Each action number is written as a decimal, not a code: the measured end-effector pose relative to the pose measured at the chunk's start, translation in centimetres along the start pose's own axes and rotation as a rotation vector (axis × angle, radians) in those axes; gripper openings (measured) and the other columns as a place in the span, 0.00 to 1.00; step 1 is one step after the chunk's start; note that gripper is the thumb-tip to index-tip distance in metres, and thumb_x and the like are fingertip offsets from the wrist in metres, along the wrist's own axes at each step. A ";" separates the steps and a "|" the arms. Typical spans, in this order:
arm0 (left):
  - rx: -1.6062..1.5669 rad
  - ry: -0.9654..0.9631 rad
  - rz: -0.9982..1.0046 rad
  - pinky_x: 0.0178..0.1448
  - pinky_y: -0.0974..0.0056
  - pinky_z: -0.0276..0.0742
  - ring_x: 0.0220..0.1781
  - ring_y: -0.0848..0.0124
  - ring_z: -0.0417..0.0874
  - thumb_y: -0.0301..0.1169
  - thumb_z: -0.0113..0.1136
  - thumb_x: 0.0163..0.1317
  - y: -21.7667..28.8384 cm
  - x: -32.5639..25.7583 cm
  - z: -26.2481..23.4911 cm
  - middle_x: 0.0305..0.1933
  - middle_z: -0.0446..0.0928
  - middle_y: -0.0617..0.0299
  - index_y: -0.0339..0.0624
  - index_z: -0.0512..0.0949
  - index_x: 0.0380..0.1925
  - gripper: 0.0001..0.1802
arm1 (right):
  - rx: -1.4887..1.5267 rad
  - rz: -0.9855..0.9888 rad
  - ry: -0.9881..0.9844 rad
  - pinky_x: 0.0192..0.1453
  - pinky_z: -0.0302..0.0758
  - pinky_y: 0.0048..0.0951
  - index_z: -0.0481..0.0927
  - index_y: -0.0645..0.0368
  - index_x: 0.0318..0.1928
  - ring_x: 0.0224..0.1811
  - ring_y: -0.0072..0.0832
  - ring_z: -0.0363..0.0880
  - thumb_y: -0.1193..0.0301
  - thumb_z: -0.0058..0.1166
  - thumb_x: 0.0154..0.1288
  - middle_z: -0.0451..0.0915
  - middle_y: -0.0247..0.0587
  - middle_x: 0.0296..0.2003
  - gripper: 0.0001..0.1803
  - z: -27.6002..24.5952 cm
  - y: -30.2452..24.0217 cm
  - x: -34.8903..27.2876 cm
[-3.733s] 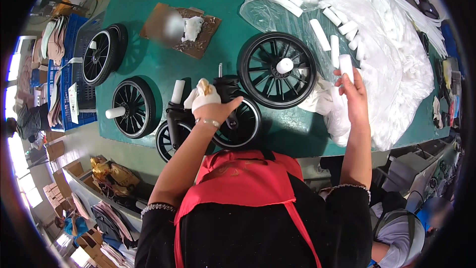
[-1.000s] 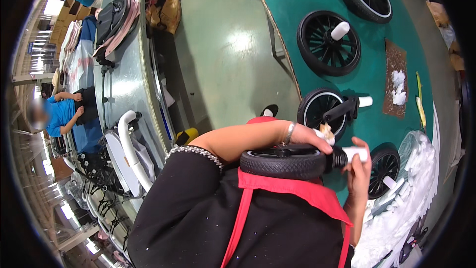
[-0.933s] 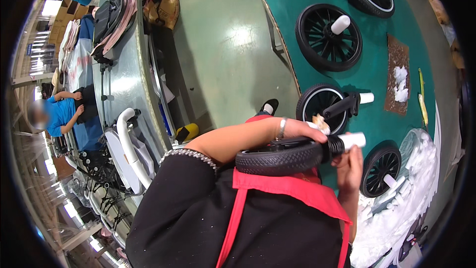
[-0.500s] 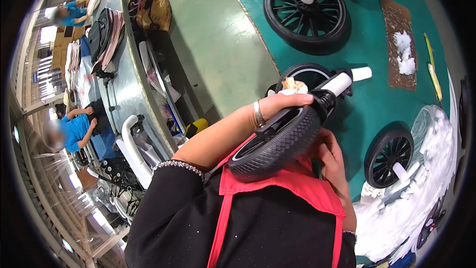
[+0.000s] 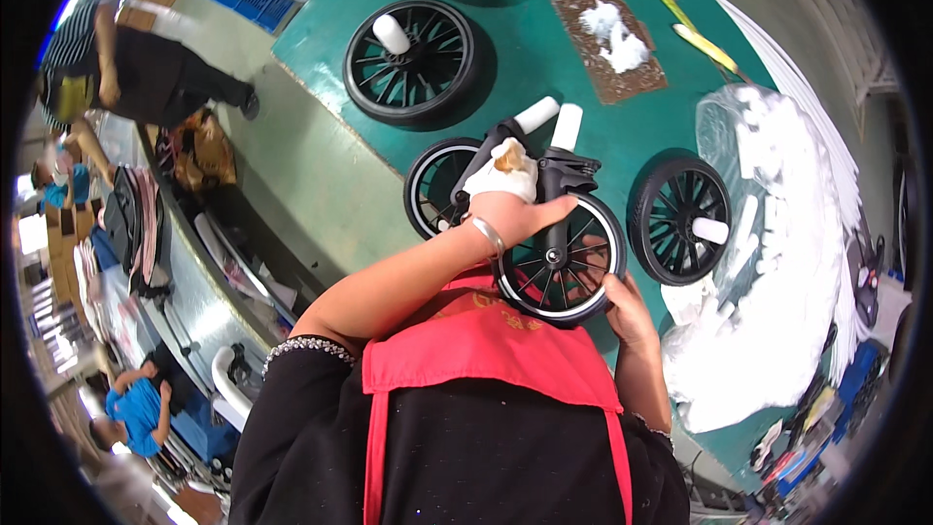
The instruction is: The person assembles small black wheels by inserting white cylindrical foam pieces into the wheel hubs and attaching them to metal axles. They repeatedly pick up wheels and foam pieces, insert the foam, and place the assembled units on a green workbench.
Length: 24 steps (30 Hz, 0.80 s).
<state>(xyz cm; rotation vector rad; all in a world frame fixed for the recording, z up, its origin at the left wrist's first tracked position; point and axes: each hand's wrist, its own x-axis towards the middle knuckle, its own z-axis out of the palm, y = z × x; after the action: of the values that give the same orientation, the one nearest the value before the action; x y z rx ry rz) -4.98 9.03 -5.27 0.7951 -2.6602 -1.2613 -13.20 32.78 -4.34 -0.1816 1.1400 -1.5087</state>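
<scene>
From my distant post I see a small black wheel [image 5: 573, 277] held over a green table's [image 5: 622, 141] near edge, the left hand [image 5: 513, 216] gripping its fork [image 5: 557, 233] below a white tube [image 5: 567, 126], the right hand [image 5: 630, 309] grasping its tyre [image 5: 567, 318], another wheel [image 5: 678, 220] just beside.

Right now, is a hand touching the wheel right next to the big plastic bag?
No, that wheel by the bag is untouched; the left hand and right hand hold another wheel assembly.
</scene>
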 end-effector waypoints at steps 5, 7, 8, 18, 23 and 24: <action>0.107 -0.023 0.350 0.58 0.53 0.70 0.52 0.51 0.77 0.50 0.67 0.50 -1.6 -2.1 1.5 0.46 0.76 0.49 0.41 0.77 0.50 0.31 | -0.047 0.035 0.416 0.50 0.79 0.32 0.66 0.64 0.62 0.49 0.34 0.81 0.71 0.56 0.62 0.79 0.46 0.51 0.29 -2.2 2.8 -0.4; 0.260 -0.090 0.339 0.61 0.50 0.69 0.56 0.52 0.76 0.44 0.69 0.49 -0.6 -2.9 -0.6 0.56 0.74 0.50 0.42 0.74 0.56 0.34 | -0.328 0.027 0.579 0.44 0.76 0.28 0.70 0.62 0.56 0.43 0.29 0.83 0.73 0.55 0.62 0.81 0.43 0.46 0.22 -3.6 4.7 -0.5; 0.276 -0.003 0.400 0.62 0.52 0.71 0.57 0.51 0.75 0.43 0.66 0.52 -1.2 -3.2 -1.2 0.54 0.73 0.49 0.42 0.70 0.58 0.34 | -0.433 0.072 0.633 0.38 0.73 0.25 0.70 0.61 0.51 0.37 0.25 0.83 0.71 0.57 0.62 0.82 0.37 0.41 0.18 -4.0 5.1 -0.7; -0.068 -0.041 -0.331 0.46 0.62 0.78 0.39 0.67 0.84 0.39 0.71 0.52 -13.3 -4.2 -6.6 0.39 0.84 0.57 0.36 0.79 0.48 0.26 | -0.743 -0.123 0.758 0.53 0.76 0.34 0.69 0.64 0.58 0.46 0.38 0.83 0.68 0.64 0.54 0.83 0.45 0.43 0.32 -4.5 6.3 0.2; -0.063 -0.103 -0.458 0.38 0.63 0.77 0.33 0.69 0.80 0.32 0.70 0.50 -13.0 -3.8 -5.1 0.30 0.81 0.60 0.35 0.78 0.37 0.16 | -0.866 -0.145 0.845 0.49 0.76 0.35 0.71 0.62 0.50 0.41 0.39 0.82 0.76 0.59 0.48 0.82 0.44 0.38 0.25 -5.1 6.5 3.0; -0.187 -0.128 -0.520 0.35 0.63 0.75 0.30 0.70 0.79 0.33 0.69 0.49 -13.2 -4.0 -5.0 0.29 0.80 0.60 0.35 0.78 0.35 0.16 | -0.881 -0.147 0.848 0.50 0.76 0.34 0.72 0.61 0.50 0.42 0.40 0.83 0.78 0.58 0.47 0.82 0.45 0.38 0.25 -5.2 6.1 3.1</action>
<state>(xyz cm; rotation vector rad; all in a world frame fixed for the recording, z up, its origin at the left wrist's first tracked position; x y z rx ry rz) 5.36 0.62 -11.28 1.4809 -2.4554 -1.6884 -13.54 33.95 -12.83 -0.2248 2.4864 -1.1055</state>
